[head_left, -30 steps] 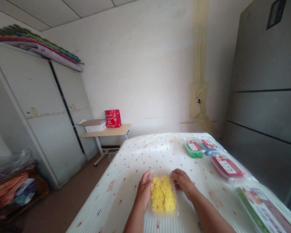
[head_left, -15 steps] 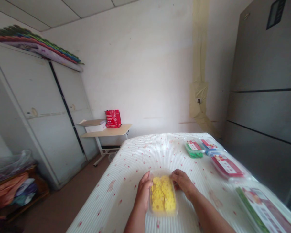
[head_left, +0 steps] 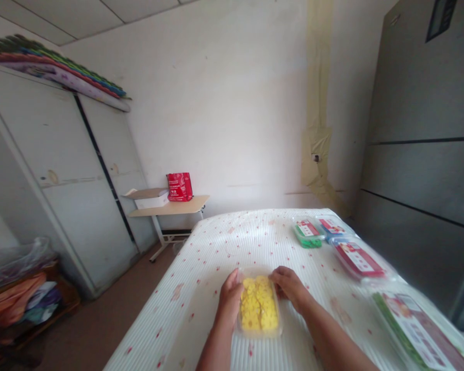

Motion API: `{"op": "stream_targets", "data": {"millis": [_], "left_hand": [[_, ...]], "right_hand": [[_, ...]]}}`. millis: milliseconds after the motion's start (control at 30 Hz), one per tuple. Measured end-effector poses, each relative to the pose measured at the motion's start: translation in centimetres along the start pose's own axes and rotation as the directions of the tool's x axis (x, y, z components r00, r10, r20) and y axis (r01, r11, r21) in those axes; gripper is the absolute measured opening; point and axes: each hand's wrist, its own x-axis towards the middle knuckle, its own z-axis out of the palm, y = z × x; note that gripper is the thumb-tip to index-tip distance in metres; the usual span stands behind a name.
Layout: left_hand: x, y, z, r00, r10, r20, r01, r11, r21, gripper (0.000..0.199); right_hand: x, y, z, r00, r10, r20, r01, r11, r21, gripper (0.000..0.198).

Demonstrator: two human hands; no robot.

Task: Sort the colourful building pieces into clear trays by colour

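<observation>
A clear plastic box (head_left: 260, 334) full of yellow flower-like pieces (head_left: 258, 304) rests on the bed-like surface in front of me. My left hand (head_left: 229, 296) grips the box's left side, with the thumb at its upper left edge. At the upper right corner, my right hand (head_left: 288, 285) pinches the rim, its fingers curled and partly hidden behind the wrist and thumb. Whether a lid covers the box I cannot tell.
The white dotted sheet (head_left: 216, 288) bears several labelled clear boxes on the right: a green one (head_left: 308, 233), a blue one (head_left: 332, 228), a red one (head_left: 361, 257) and a large one (head_left: 421, 330). A grey refrigerator (head_left: 421, 165) stands beyond. A small table (head_left: 185, 205) holds a red bag (head_left: 179, 186).
Both hands keep their hold on the box at nearly the same place. The whole view has shifted slightly, so most things sit a little higher in the picture.
</observation>
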Motion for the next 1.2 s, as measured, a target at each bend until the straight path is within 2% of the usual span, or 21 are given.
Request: {"op": "stream_targets", "data": {"millis": [200,367,500,800,1200], "left_hand": [[0.1,-0.2,-0.1,1.000,0.032,0.000,-0.032,0.999,0.008,0.057],[0.5,-0.6,-0.1,0.999,0.045,0.005,-0.045,0.999,0.005,0.054],[0.7,-0.8,-0.2,0.999,0.037,0.008,-0.037,0.999,-0.003,0.054],[0.2,-0.4,0.2,1.000,-0.004,-0.018,0.003,1.000,-0.028,0.056],[0.4,-0.7,0.1,1.000,-0.025,0.016,0.026,0.996,-0.088,0.056]], "right_hand": [[-1.2,-0.9,-0.3,0.999,0.049,0.023,-0.048,0.998,-0.047,0.024],[-2.8,-1.3,-1.0,0.992,0.121,0.040,-0.110,0.972,-0.206,0.021],[-3.9,-1.2,-0.7,0.992,0.112,0.054,-0.094,0.960,-0.263,0.016],[-4.3,-1.0,-0.3,0.991,0.123,0.051,-0.111,0.973,-0.201,0.013],[-4.6,-0.8,-0.1,0.985,0.156,0.069,-0.141,0.974,-0.179,0.015]]}}
